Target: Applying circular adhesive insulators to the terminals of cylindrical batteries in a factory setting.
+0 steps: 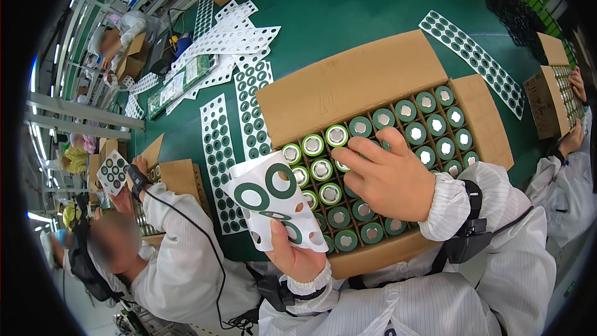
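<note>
My left hand [296, 256] grips a white sticker sheet [252, 224] with green rings on it, thumb on the front. Several holes show in the sheet where rings have come off. My right hand [390, 177] is over an open cardboard box [351, 81] filled with upright cylindrical battery cells [371, 233]. Its fingers are bent and apart, with fingertips at the top of one cell that they partly cover. Cells toward the left have bright green rims and bare metal tops [321, 169]. Many others wear darker green rings around their tops [426, 101].
Ring sticker sheets [216, 162] lie left of the box, with a pile of used sheets [230, 40] behind. Another sheet [476, 59] is at the right on the green table [336, 9]. Co-workers handle boxes at the left [180, 177] and far right [550, 102]. A cable [205, 236] hangs at left.
</note>
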